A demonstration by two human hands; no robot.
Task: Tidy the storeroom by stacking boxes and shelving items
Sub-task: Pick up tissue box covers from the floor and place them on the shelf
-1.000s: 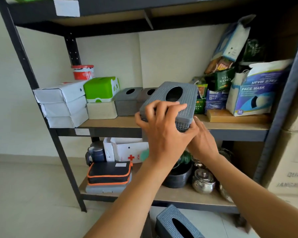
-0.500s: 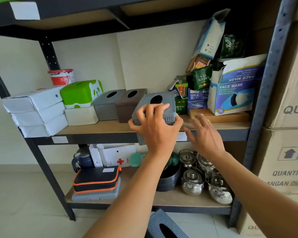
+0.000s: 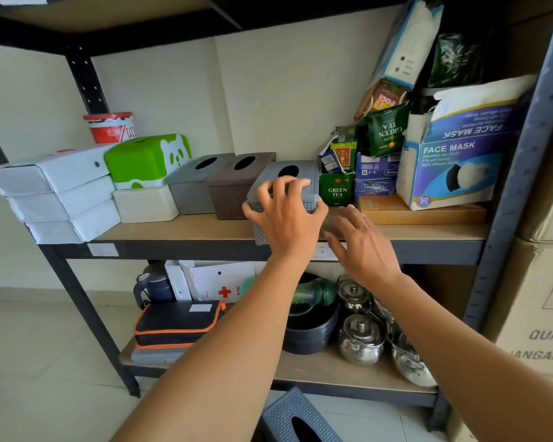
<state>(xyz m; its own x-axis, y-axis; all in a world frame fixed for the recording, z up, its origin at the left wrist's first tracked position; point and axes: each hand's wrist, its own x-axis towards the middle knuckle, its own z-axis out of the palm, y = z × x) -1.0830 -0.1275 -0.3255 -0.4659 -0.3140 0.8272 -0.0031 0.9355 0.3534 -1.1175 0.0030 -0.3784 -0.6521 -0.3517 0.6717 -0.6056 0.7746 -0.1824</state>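
Observation:
A grey woven tissue box (image 3: 307, 177) with an oval slot rests on the middle shelf (image 3: 179, 229), right of a brown tissue box (image 3: 237, 183) and another grey one (image 3: 193, 186). My left hand (image 3: 284, 215) grips its near end from above and the front. My right hand (image 3: 361, 247) hovers just right of it with fingers spread, holding nothing. Another blue-grey tissue box (image 3: 297, 419) lies on the floor below, at the bottom edge.
Three white boxes (image 3: 55, 193), a green panda box (image 3: 147, 161) on a cream box, and a red tub stand at left. Green tea packs (image 3: 336, 189), a face mask box (image 3: 454, 161) and a gold box fill the right. Kettles, bowls and pouches sit on the lower shelf; cartons stand at right.
The grey tissue box went from held up in both hands to resting on the shelf beside the brown one. My right hand let go and pulled back to the right.

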